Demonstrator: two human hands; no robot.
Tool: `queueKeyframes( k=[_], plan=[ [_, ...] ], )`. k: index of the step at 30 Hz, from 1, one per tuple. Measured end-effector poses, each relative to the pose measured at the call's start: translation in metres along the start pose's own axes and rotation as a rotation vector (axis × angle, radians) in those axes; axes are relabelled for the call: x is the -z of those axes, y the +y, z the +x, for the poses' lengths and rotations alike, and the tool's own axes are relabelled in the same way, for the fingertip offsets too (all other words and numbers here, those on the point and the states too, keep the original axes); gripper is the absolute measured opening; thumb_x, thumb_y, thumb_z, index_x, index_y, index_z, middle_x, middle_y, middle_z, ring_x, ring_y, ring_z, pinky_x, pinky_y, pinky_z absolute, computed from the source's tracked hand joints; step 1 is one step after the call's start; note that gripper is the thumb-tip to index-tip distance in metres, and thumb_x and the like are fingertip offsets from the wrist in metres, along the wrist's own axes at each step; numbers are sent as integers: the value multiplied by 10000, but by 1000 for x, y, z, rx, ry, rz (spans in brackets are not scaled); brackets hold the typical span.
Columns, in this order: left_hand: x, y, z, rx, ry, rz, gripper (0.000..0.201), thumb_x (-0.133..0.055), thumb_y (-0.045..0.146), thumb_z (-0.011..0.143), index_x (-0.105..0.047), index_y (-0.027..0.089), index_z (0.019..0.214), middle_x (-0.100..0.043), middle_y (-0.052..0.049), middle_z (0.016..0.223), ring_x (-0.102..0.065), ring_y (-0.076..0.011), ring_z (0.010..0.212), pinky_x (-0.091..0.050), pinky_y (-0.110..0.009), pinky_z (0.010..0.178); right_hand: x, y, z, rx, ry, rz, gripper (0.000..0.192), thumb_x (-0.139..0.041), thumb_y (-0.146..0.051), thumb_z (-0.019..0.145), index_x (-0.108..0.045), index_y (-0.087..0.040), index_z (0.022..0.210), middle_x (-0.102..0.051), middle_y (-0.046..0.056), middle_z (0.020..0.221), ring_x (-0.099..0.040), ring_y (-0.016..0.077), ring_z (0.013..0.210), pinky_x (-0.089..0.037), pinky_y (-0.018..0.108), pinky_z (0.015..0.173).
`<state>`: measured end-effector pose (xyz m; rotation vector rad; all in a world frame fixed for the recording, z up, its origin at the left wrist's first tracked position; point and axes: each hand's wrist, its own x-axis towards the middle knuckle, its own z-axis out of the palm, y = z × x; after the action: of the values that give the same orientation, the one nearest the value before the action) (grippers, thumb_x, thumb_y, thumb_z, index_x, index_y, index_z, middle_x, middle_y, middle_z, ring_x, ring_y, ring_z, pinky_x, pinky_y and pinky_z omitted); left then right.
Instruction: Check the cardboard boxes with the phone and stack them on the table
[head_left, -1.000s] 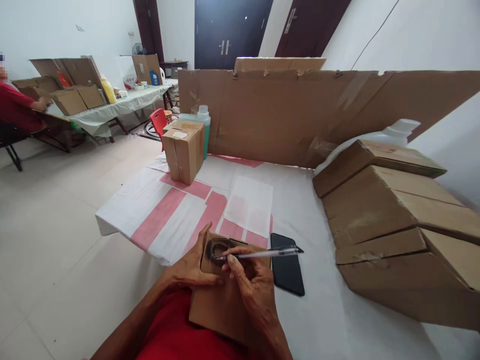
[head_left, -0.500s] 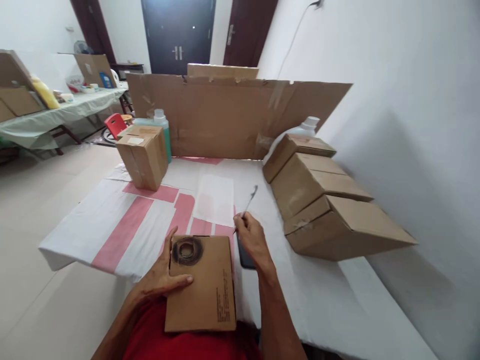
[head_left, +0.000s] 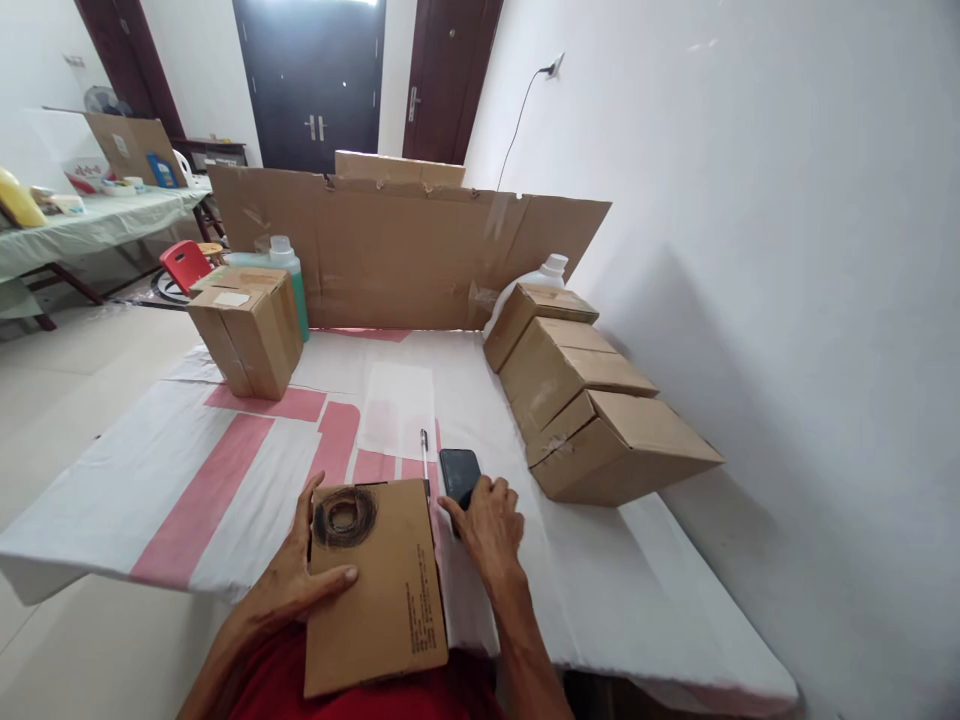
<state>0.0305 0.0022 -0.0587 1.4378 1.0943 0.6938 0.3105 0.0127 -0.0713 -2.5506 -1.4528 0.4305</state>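
Observation:
My left hand [head_left: 289, 575] grips the left side of a flat cardboard box [head_left: 375, 610], its thumb lying across the top face. The box leans on my lap at the table edge and bears a dark scribbled ring [head_left: 344, 516] near its upper left corner, with printed text at lower right. My right hand [head_left: 489, 525] has its thumb and fingers around the lower end of a black smartphone [head_left: 459, 470] lying on the table. Between box and phone lies a pen [head_left: 424, 452], its lower end by the box. Beyond the pen is a white sheet of paper [head_left: 396, 400].
A cardboard box [head_left: 251, 335] and a green-liquid bottle [head_left: 299, 300] stand at the left. Several cardboard boxes [head_left: 574, 420] and a white jug [head_left: 517, 285] line the right. An upright cardboard panel [head_left: 390, 250] closes the back; the cloth-covered table [head_left: 615, 600] meets a wall.
The pen has left my right hand and now lies on the table. My right hand has come down onto the phone. The view has turned to the right.

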Motion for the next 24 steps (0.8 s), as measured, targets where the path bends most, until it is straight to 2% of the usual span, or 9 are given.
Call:
queueKeyframes(
  k=[3,6,8,11,13,16,18,21,24],
  plan=[
    [-1,1,1,-14,-13,-27,1225,-801,536,779,27,257,1638,-438,-175,1575,-467,-361,1456,-330,-546,1245,-1,17,2,-96,-2,46,565,-795,-414,806,-607,-49,1193,-604,311,1273,-554,478,1270,-463,545,975],
    [-1,1,-1,-20,-17,-14,1254,-807,529,770,55,250,1637,-420,-174,1590,-435,-356,1481,-303,-542,1260,-8,23,11,-125,-23,177,683,-843,-465,708,-602,-35,1181,-635,331,1239,-600,483,1218,-492,531,934],
    [0,0,-3,-22,3,10,1254,-808,520,771,59,261,1640,-397,-168,1611,-410,-356,1499,-275,-544,1272,-13,25,17,-116,-44,307,609,-799,-504,713,-635,-67,1105,-690,306,1151,-655,460,1135,-510,504,895],
    [0,-4,-4,-30,23,7,1255,-809,510,772,60,267,1643,-421,-170,1597,-434,-363,1484,-276,-560,1266,-18,30,19,-59,-60,556,431,-648,-533,794,-672,-144,979,-755,213,1025,-704,391,1039,-522,467,893],
    [0,-8,-4,-42,26,3,1254,-814,501,770,55,268,1644,-437,-169,1585,-455,-363,1468,-277,-567,1263,-16,33,14,-28,-53,734,486,-597,-573,807,-674,-148,1032,-766,186,1067,-707,363,1067,-535,449,914],
    [-1,-10,-1,-57,16,-11,1256,-820,484,770,58,273,1643,-442,-163,1581,-469,-352,1457,-288,-558,1259,0,34,-9,5,-76,1026,662,-591,-639,834,-613,-130,1257,-760,167,1168,-715,341,1108,-568,457,913],
    [-2,-8,0,-49,-8,-34,1254,-821,470,772,61,269,1640,-462,-163,1566,-485,-348,1445,-321,-551,1243,20,30,-32,2,-158,1363,675,-699,-590,834,-585,-159,1341,-738,154,1251,-730,331,1090,-585,476,898],
    [-3,1,1,-52,-27,-35,1239,-827,440,764,31,257,1639,-458,-169,1576,-471,-348,1457,-346,-540,1231,50,16,-68,1,-375,1800,568,-847,-452,787,-685,-186,1262,-734,146,1276,-752,286,974,-606,420,819],
    [-5,9,1,-65,-38,-36,1232,-829,390,752,15,244,1639,-461,-168,1578,-486,-336,1446,-358,-520,1228,62,-5,-94,5,-733,1934,597,-751,-648,826,-763,-149,1153,-769,167,1169,-743,268,893,-602,386,766]
  ],
)
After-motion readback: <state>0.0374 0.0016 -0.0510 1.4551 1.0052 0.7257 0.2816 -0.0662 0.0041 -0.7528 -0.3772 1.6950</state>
